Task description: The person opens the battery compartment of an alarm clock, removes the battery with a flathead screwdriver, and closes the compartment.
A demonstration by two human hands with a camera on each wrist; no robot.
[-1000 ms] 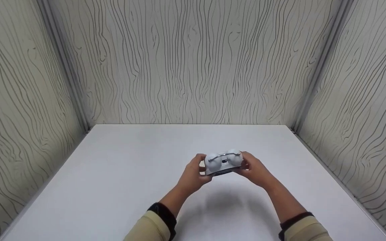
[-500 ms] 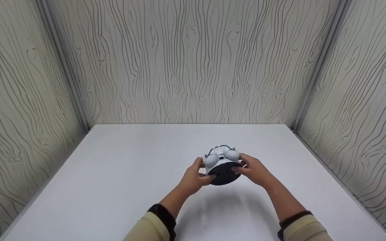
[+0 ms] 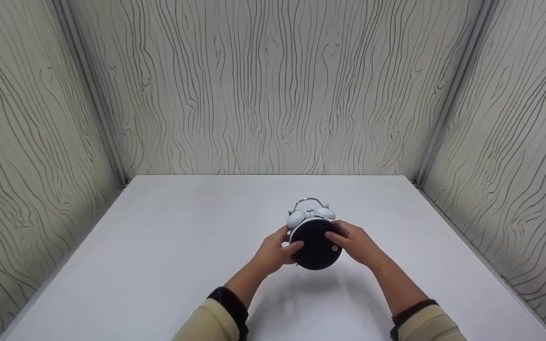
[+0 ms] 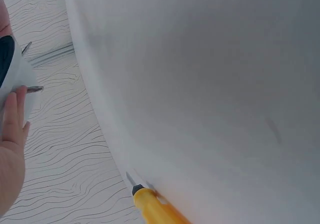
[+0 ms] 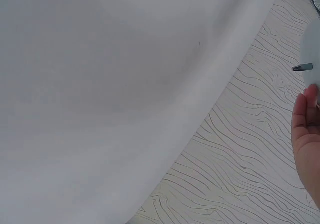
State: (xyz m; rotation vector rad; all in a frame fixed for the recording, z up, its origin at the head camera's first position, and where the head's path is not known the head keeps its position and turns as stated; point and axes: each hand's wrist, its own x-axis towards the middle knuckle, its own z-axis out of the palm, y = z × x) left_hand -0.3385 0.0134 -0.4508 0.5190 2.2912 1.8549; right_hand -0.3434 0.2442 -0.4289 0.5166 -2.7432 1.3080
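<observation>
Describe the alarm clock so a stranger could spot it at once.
In the head view, find the white table, then look just right of its middle. There, between the left hand and the right hand, is the alarm clock. Its round black back, two white bells and arched metal handle set it apart from the plain table.

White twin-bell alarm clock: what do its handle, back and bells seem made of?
Arched silver handle: likely shiny metal, from its bright sheen. Round black back: perhaps matte plastic, showing no glare. Rounded white bells: smooth, evenly coloured; painted metal or plastic.
</observation>
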